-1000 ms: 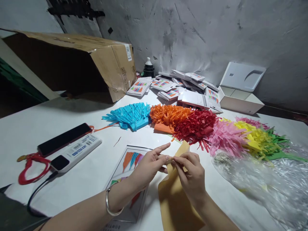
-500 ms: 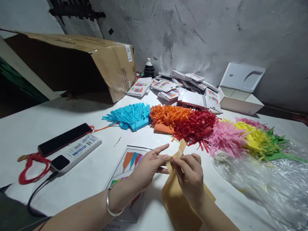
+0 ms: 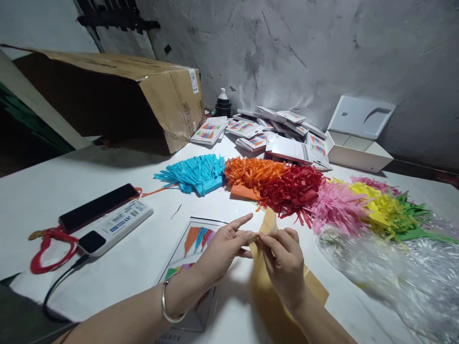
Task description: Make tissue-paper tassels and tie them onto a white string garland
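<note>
Both hands meet over the front middle of the white table. My right hand (image 3: pixel 283 258) pinches the yellow-orange paper (image 3: pixel 267 282), whose upper tip stands above the fingers while its wide part hangs toward me. At the left edge of that paper, my left hand (image 3: pixel 225 248) has thumb and forefinger pressed together, the other fingers stretched out; a small twisted bit of the paper seems to be between them. Beneath my left wrist lies a printed sheet (image 3: pixel 195 243) with coloured tassel pictures, partly covered by my forearm.
Fringed paper bundles in blue (image 3: pixel 195 174), orange (image 3: pixel 253 174), red (image 3: pixel 294 188), pink (image 3: pixel 339 205) and yellow (image 3: pixel 380 208) cross the table. Behind are flat packs (image 3: pixel 287 148), a carton (image 3: pixel 172 105) and a white box (image 3: pixel 358 153). Phone (image 3: pixel 100 208) left; clear plastic (image 3: pixel 394 267) right.
The paper's upper tip has turned more upright and wider to view, and its lower part has swung a little to the right. Both hands keep nearly the same pose.
</note>
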`<act>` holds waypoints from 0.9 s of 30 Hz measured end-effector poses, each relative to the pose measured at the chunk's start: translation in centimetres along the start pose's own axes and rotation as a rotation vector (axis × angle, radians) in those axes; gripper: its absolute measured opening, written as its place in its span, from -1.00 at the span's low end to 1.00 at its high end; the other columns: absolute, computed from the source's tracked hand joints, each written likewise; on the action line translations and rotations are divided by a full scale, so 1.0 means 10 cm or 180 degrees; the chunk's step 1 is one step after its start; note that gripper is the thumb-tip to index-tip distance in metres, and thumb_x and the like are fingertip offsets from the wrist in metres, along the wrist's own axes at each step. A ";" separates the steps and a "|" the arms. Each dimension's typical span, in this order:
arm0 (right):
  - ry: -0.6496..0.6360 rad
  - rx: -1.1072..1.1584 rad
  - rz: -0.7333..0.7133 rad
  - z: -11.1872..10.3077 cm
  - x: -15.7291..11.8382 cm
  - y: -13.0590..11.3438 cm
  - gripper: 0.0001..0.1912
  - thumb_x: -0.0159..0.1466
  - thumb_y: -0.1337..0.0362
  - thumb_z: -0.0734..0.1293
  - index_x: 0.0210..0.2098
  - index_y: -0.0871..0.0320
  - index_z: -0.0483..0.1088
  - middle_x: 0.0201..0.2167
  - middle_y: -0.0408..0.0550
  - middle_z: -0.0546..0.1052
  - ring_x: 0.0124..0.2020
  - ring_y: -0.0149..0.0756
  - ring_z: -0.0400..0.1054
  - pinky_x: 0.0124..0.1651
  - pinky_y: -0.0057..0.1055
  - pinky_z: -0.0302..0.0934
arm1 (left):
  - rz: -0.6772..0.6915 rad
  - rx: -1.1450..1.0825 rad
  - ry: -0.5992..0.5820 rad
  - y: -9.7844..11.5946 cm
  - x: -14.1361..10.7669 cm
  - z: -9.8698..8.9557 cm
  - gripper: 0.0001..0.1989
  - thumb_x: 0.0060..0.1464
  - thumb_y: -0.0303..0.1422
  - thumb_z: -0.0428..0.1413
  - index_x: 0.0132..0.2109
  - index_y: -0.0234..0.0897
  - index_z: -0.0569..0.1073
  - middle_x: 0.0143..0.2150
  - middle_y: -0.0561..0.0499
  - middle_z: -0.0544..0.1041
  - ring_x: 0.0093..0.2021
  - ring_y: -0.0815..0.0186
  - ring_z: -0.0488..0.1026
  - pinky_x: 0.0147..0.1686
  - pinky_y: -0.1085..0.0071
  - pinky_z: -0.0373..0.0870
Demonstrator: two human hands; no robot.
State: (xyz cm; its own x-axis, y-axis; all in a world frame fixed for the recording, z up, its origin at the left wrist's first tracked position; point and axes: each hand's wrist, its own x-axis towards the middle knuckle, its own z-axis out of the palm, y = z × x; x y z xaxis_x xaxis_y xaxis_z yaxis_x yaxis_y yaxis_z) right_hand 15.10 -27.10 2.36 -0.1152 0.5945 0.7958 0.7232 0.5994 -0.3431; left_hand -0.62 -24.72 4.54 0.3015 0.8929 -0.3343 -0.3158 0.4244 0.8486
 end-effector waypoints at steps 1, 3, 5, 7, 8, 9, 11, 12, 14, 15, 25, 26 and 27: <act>0.0024 -0.0082 -0.0083 0.01 0.00 0.00 -0.84 0.34 0.49 0.32 -0.16 0.18 0.50 -0.44 -0.10 0.49 -0.43 -0.36 0.32 -0.22 -0.32 0.18 | -0.0035 -0.0053 0.0030 0.00 0.00 0.00 -0.26 0.06 -0.35 0.32 0.34 -0.39 0.25 -0.29 -0.06 0.64 -0.34 0.36 0.52 -0.40 0.46 0.56; 0.0034 -0.0220 -0.0240 0.02 -0.02 -0.01 -0.83 0.35 0.51 0.32 -0.13 0.21 0.48 -0.46 -0.11 0.51 -0.46 -0.38 0.32 -0.20 -0.30 0.16 | -0.0101 -0.0185 0.0086 0.00 0.01 0.01 -0.29 0.06 -0.40 0.30 0.32 -0.39 0.27 -0.28 -0.07 0.64 -0.35 0.35 0.53 -0.42 0.46 0.57; 0.0024 -0.0300 -0.0346 0.03 -0.02 -0.01 -0.82 0.34 0.53 0.31 -0.10 0.24 0.47 -0.45 -0.10 0.52 -0.45 -0.39 0.34 -0.18 -0.29 0.15 | -0.0154 -0.0310 0.0134 0.00 0.01 0.02 -0.33 0.07 -0.45 0.27 0.31 -0.37 0.28 -0.30 -0.05 0.63 -0.37 0.35 0.54 -0.43 0.45 0.57; -0.0009 -0.0357 -0.0410 0.03 -0.03 -0.01 -0.81 0.34 0.54 0.31 -0.08 0.26 0.45 -0.45 -0.08 0.53 -0.44 -0.38 0.37 -0.17 -0.28 0.15 | -0.0215 -0.0389 0.0167 0.01 0.01 0.03 -0.37 0.09 -0.49 0.24 0.30 -0.37 0.29 -0.33 -0.02 0.62 -0.38 0.36 0.54 -0.44 0.46 0.57; -0.0033 -0.0381 -0.0433 0.03 -0.03 -0.01 -0.81 0.35 0.54 0.30 -0.08 0.26 0.45 -0.45 -0.08 0.53 -0.44 -0.37 0.38 -0.17 -0.28 0.15 | -0.0236 -0.0415 0.0184 0.01 0.01 0.04 -0.39 0.11 -0.51 0.23 0.30 -0.38 0.29 -0.35 -0.01 0.61 -0.38 0.36 0.54 -0.45 0.47 0.57; -0.0055 -0.0398 -0.0452 0.03 -0.02 -0.01 -0.81 0.35 0.54 0.30 -0.07 0.27 0.44 -0.46 -0.08 0.53 -0.44 -0.37 0.38 -0.17 -0.28 0.15 | -0.0253 -0.0433 0.0196 0.02 0.01 0.04 -0.40 0.12 -0.52 0.21 0.29 -0.38 0.29 -0.36 0.00 0.61 -0.39 0.37 0.54 -0.45 0.47 0.57; -0.0084 -0.0409 -0.0467 0.04 -0.02 -0.01 -0.82 0.36 0.53 0.29 -0.08 0.26 0.44 -0.48 -0.09 0.50 -0.44 -0.37 0.37 -0.17 -0.28 0.16 | -0.0261 -0.0461 0.0215 0.02 0.00 0.04 -0.42 0.14 -0.53 0.19 0.29 -0.39 0.29 -0.38 0.01 0.60 -0.41 0.39 0.53 -0.46 0.49 0.57; -0.0079 -0.0407 -0.0470 0.04 -0.02 -0.01 -0.83 0.36 0.53 0.29 -0.08 0.26 0.44 -0.48 -0.09 0.49 -0.45 -0.37 0.37 -0.18 -0.28 0.16 | -0.0259 -0.0472 0.0220 0.02 0.00 0.04 -0.43 0.15 -0.54 0.18 0.29 -0.39 0.29 -0.38 0.01 0.59 -0.41 0.39 0.53 -0.47 0.50 0.56; -0.0049 -0.0411 -0.0482 0.05 -0.03 0.00 -0.83 0.36 0.52 0.30 -0.08 0.27 0.44 -0.47 -0.08 0.49 -0.43 -0.35 0.38 -0.18 -0.27 0.17 | -0.0261 -0.0481 0.0210 0.02 0.00 0.04 -0.44 0.17 -0.54 0.17 0.30 -0.39 0.28 -0.37 0.01 0.59 -0.40 0.39 0.54 -0.46 0.50 0.57; -0.0032 -0.0414 -0.0484 0.06 -0.03 0.01 -0.83 0.36 0.52 0.30 -0.08 0.26 0.43 -0.46 -0.07 0.50 -0.42 -0.35 0.38 -0.17 -0.27 0.17 | -0.0263 -0.0480 0.0206 0.01 0.00 0.04 -0.44 0.18 -0.54 0.17 0.30 -0.39 0.28 -0.37 0.01 0.59 -0.39 0.38 0.54 -0.46 0.49 0.57; -0.0003 -0.0536 -0.0588 0.07 -0.06 0.01 -0.82 0.34 0.54 0.30 -0.10 0.24 0.42 -0.49 -0.12 0.47 -0.47 -0.36 0.34 -0.18 -0.27 0.18 | -0.0263 -0.0475 0.0226 -0.01 0.02 0.02 -0.44 0.17 -0.52 0.17 0.30 -0.38 0.28 -0.37 0.00 0.58 -0.39 0.37 0.54 -0.44 0.48 0.58; -0.0002 -0.0482 -0.0561 0.07 -0.05 0.00 -0.83 0.34 0.54 0.31 -0.12 0.23 0.43 -0.49 -0.12 0.47 -0.46 -0.36 0.34 -0.17 -0.27 0.17 | -0.0257 -0.0479 0.0217 -0.02 0.02 0.02 -0.44 0.17 -0.51 0.18 0.30 -0.37 0.28 -0.38 0.01 0.58 -0.38 0.37 0.54 -0.44 0.47 0.58; 0.0002 -0.0396 -0.0500 0.06 -0.04 0.00 -0.85 0.33 0.53 0.31 -0.15 0.22 0.43 -0.49 -0.12 0.47 -0.46 -0.36 0.35 -0.17 -0.27 0.17 | -0.0250 -0.0477 0.0205 -0.02 0.02 0.02 -0.43 0.16 -0.51 0.18 0.30 -0.37 0.28 -0.38 0.01 0.57 -0.38 0.36 0.54 -0.43 0.46 0.58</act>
State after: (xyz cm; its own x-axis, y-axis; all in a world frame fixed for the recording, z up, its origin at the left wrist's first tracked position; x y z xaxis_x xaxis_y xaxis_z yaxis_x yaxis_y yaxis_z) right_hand 14.73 -26.96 1.75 -0.2327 0.4985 0.8351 0.7749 0.6139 -0.1505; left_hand -0.33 -24.66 4.33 0.2739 0.8618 -0.4269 -0.4256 0.5066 0.7498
